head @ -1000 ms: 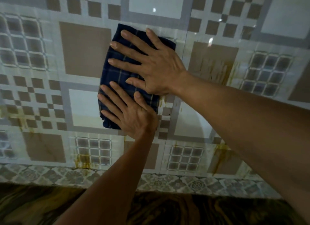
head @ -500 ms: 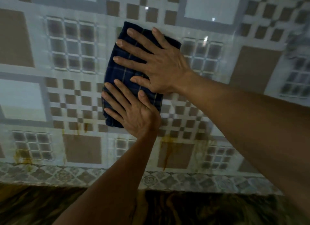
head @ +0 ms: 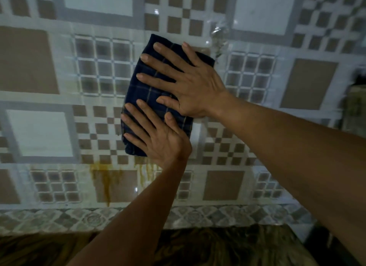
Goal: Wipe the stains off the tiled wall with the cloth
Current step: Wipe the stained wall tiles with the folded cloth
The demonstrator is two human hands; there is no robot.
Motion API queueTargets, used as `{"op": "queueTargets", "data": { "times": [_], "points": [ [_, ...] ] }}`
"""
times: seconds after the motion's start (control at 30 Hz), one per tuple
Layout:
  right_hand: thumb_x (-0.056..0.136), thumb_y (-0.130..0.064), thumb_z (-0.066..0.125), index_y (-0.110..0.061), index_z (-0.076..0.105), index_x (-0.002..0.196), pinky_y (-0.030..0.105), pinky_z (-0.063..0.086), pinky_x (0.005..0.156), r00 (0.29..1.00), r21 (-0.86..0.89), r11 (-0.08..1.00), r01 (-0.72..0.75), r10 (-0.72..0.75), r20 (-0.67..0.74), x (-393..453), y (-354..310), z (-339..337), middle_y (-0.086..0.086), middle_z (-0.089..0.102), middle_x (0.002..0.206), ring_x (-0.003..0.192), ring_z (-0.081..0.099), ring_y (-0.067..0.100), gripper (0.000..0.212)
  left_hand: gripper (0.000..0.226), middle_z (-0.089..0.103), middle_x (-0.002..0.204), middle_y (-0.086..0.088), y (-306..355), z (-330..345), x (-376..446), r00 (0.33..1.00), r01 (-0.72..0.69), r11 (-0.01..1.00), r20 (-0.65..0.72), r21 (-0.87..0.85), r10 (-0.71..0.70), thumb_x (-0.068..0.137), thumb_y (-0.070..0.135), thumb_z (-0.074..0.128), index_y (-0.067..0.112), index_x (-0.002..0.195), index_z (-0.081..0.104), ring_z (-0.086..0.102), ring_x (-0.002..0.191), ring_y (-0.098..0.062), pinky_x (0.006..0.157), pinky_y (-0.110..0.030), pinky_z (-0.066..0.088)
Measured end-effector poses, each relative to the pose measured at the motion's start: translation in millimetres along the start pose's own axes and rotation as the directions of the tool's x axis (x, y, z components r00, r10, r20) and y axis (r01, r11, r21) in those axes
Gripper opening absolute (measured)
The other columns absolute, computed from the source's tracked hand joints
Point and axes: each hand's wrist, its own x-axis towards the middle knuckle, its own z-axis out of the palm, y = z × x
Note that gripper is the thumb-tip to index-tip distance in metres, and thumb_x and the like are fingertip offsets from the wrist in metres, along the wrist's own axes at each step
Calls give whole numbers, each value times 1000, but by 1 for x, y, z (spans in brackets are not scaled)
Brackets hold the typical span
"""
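Note:
A folded dark blue checked cloth lies flat against the patterned tiled wall. My right hand presses on its upper part with the fingers spread. My left hand presses on its lower part, fingers spread too, just under the right hand. Yellow-brown stains run down the tiles below and left of the cloth, and thinner streaks sit right under its bottom edge, beside my left wrist.
A band of ornamental border tiles runs along the foot of the wall. Below it is a dark brown mottled surface. A dim dark shape shows at the right edge.
Both hands have slid the cloth to the right along the wall. The drip stains that were right of my arms now lie below and left of the cloth.

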Motion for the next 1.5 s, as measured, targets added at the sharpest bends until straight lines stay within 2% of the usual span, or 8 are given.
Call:
{"op": "queueTargets", "data": {
  "times": [0.37,0.57,0.73,0.87,1.0,1.07,1.23,1.5],
  "points": [
    [108,-51,35,-30,26,161,58,16,123,987,0,989,-145,145,-69,-86,23,15,3,25,168,155,21,29,58,64,16,169,-14,28,7,-52,974,-204,979,103,21,201,109,47,22,11,162,14,12,156,-35,123,-60,14],
    [107,-51,36,-30,31,159,60,19,122,878,88,884,-459,466,-106,-121,-9,27,5,29,166,154,24,32,56,65,15,170,-11,3,-1,-35,834,-532,846,197,40,515,108,48,24,15,163,12,10,157,-33,125,-57,7],
    [107,-54,34,-29,29,160,62,17,121,645,167,641,-749,763,-37,-136,-61,34,8,24,168,155,18,35,59,64,9,171,-4,-17,-10,9,571,-805,594,280,7,771,108,51,22,24,163,6,5,158,-28,126,-50,-3],
    [104,-54,42,-18,45,153,61,28,116,444,134,453,-881,891,-98,-133,-107,36,14,40,159,148,34,39,61,61,11,171,-1,-28,-18,54,250,-964,264,332,1,910,109,50,21,27,164,9,7,158,-27,126,-49,-2],
    [108,-47,41,-12,39,154,59,20,121,529,199,544,-815,839,-124,-130,-120,44,14,33,163,152,26,34,58,62,15,170,-3,-22,-21,101,-103,-995,-98,314,-33,944,109,50,25,24,163,12,12,157,-29,126,-55,9],
    [110,-43,31,-17,28,160,59,14,123,509,248,508,-825,858,-69,-124,-139,49,12,25,167,156,17,31,56,63,15,170,-4,-19,-23,118,-228,-974,-218,302,-66,926,109,50,26,22,163,13,13,157,-29,125,-56,13],
    [108,-44,24,-22,20,162,57,8,124,182,306,174,-936,983,-3,-89,-201,59,7,18,169,157,10,28,59,69,10,171,-4,-18,-29,142,-442,-897,-418,339,-144,830,107,56,10,16,163,9,5,158,-27,127,-53,9],
    [108,-42,26,-18,22,162,60,14,122,-134,365,-138,-921,990,37,-6,-286,59,7,16,170,157,9,28,60,69,9,170,2,-50,-40,187,-652,-753,-628,347,-195,674,102,55,-3,25,162,10,-1,158,-23,127,-50,2]
  ]
}}
